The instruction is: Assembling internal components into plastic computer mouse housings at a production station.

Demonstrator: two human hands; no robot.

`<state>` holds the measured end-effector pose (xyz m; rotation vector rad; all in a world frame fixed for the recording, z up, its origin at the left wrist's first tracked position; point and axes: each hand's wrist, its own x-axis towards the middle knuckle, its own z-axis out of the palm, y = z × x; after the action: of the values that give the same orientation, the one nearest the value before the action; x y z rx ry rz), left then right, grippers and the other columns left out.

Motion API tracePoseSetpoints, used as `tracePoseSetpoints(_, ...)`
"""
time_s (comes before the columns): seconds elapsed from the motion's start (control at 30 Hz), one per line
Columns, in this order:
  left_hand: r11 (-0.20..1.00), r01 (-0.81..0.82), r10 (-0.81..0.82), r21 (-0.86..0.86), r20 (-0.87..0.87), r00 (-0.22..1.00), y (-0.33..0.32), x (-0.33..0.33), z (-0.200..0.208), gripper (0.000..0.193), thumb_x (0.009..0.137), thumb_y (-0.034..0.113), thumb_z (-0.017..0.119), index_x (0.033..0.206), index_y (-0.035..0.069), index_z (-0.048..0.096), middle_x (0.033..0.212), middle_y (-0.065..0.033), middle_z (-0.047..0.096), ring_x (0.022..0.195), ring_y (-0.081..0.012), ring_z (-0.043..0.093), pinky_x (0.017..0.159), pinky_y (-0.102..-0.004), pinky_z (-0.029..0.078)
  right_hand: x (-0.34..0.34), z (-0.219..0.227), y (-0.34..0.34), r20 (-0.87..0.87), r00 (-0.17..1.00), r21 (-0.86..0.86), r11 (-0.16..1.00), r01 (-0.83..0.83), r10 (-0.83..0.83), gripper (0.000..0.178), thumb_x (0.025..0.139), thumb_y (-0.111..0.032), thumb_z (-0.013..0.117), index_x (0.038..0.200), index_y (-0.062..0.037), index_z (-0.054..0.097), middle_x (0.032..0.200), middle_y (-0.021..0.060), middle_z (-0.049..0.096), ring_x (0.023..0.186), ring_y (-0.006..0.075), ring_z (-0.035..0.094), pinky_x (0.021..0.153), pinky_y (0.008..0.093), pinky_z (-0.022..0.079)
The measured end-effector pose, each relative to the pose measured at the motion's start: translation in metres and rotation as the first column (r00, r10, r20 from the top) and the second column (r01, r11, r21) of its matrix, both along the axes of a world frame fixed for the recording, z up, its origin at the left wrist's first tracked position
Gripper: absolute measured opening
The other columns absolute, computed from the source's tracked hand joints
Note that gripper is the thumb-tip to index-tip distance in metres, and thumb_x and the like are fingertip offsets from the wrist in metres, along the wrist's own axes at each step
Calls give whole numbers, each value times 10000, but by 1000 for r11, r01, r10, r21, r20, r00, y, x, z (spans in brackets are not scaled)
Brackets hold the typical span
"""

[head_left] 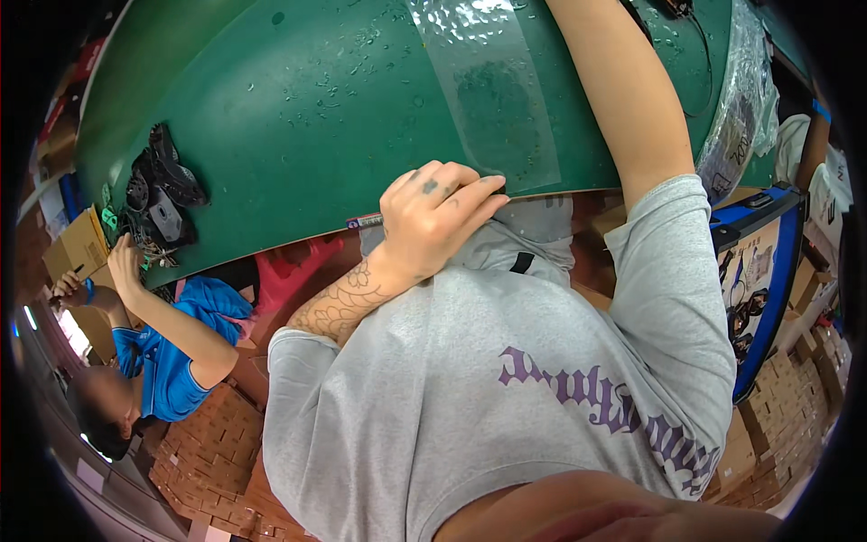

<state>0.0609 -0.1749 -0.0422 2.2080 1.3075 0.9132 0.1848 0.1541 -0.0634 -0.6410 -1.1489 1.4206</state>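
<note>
Left grip (442, 212): fingers curled, mostly closed, at the near edge of the worktop (271, 163), mid-frame; I cannot tell whether they pinch anything. Clear plastic sheet (495, 99) lies up and right of it, lower-left corner by my fingertips, long axis running to the top edge, leaning left. Of my hands, only the left shows; my right forearm (623, 72) exits top right, right grip out of frame. Sheet's far end cropped, glare-washed; dark corded item (679, 7) also cropped.
</note>
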Motion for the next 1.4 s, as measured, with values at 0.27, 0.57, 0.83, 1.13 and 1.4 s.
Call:
tracePoseSetpoints(0.27, 995, -53, 52, -83, -17, 999, 1, 8, 5, 78, 767, 132, 765, 795, 148, 694, 768, 50, 599, 640, -109, 540, 569, -246, 400, 1, 7, -3, 17, 1000, 31, 999, -20, 19, 182, 909, -106, 664, 993, 46, 714, 900, 95, 719, 762, 165, 673, 714, 241, 548)
tracePoseSetpoints(0.57, 991, 6, -13, -136, -50, 999, 1, 5, 14, 93, 762, 115, 758, 817, 113, 683, 801, 36, 611, 671, -143, 559, 627, -261, 438, -6, 10, -16, 269, 956, 21, 993, 115, -117, 200, 900, -136, 672, 986, 35, 728, 869, 73, 709, 759, 139, 650, 718, 237, 543)
tracePoseSetpoints(0.83, 977, 180, -146, 115, -257, 955, 14, 3, 20, 123, 792, 141, 723, 874, 130, 633, 975, 30, 610, 875, -148, 582, 808, -308, 429, 1, 15, -22, 202, 970, 24, 991, 135, -137, 239, 903, -132, 687, 1051, 54, 717, 962, 106, 724, 866, 158, 671, 811, 260, 561)
tracePoseSetpoints(1.13, 965, 242, -223, 98, -172, 960, 25, 1, 20, 71, 848, 144, 630, 911, 122, 605, 1078, -15, 586, 1023, -151, 560, 873, -331, 404, -18, 28, -26, -140, 974, -145, 977, 157, -178, 264, 934, -101, 659, 1119, 88, 670, 1011, 142, 709, 897, 181, 675, 849, 260, 558)
tracePoseSetpoints(1.4, 878, 455, -425, 147, -195, 884, 15, -16, 13, 93, 850, 163, 676, 895, 119, 608, 1113, 21, 618, 1002, -141, 600, 897, -329, 429, -33, 13, -46, -128, 982, -142, 983, 120, -138, 278, 947, -105, 650, 1136, 100, 646, 1051, 146, 693, 918, 183, 655, 874, 270, 541)
